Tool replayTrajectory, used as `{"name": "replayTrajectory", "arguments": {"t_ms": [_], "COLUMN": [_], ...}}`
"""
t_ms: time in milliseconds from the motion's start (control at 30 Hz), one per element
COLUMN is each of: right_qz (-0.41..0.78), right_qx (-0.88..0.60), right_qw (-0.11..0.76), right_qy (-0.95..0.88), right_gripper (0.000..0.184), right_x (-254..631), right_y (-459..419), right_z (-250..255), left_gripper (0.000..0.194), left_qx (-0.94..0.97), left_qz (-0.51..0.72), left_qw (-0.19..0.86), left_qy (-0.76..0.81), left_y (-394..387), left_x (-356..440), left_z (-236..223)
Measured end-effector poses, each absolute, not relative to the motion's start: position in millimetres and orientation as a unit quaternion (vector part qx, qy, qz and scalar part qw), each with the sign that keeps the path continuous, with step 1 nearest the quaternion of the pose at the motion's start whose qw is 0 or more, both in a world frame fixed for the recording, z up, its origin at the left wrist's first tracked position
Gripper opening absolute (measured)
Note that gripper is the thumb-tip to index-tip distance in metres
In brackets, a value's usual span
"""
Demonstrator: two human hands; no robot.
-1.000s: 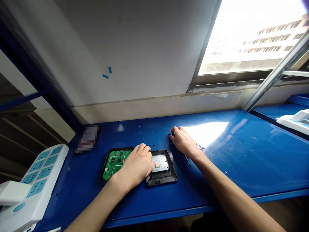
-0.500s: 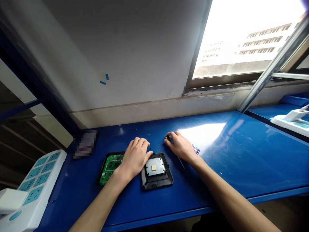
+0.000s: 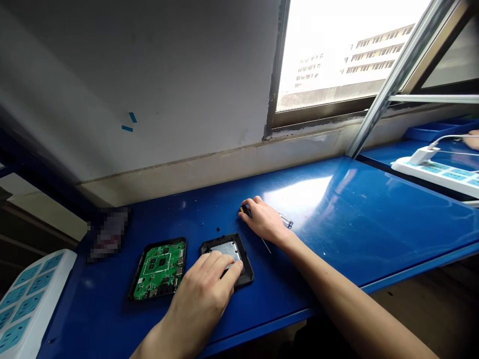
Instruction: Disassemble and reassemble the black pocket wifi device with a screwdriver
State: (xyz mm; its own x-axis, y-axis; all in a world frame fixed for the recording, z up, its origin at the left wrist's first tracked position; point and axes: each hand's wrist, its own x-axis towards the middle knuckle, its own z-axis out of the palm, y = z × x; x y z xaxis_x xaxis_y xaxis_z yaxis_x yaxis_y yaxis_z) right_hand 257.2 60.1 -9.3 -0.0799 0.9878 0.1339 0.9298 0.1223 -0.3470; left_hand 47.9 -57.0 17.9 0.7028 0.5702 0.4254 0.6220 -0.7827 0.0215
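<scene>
The circuit board [image 3: 159,270] is white-lined green, the cover [image 3: 245,260] black, the table [image 3: 359,227] blue.

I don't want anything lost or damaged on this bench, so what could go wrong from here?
Small dark pieces lie loose on the blue table, so a sweep of either hand might scatter them. The green circuit board sits uncovered beside the left hand, so a bump could damage its parts. The right hand grips the screwdriver, whose bare shaft points toward the near side; it could scratch something if it slips.
</scene>
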Motion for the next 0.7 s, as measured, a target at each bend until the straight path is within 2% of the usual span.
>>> {"name": "replayTrajectory", "arguments": {"t_ms": [233,367,700], "right_qz": [0.086,0.090,0.098], "right_qx": [-0.654,-0.653,-0.651], "right_qw": [0.170,0.170,0.172], "right_qy": [-0.732,-0.732,-0.733], "right_gripper": [0.033,0.032,0.033], "right_x": [257,257,258], "right_y": [59,59,59], "right_z": [-8,-7,-7], "left_gripper": [0.030,0.026,0.031], "left_qx": [-0.953,-0.954,-0.940], "left_qz": [-0.069,-0.096,-0.160], "left_qw": [0.090,0.152,0.237], "left_qy": [-0.282,-0.240,-0.187], "left_y": [-43,-42,-42], "left_x": [54,58,65], "left_z": [28,18,10]}}
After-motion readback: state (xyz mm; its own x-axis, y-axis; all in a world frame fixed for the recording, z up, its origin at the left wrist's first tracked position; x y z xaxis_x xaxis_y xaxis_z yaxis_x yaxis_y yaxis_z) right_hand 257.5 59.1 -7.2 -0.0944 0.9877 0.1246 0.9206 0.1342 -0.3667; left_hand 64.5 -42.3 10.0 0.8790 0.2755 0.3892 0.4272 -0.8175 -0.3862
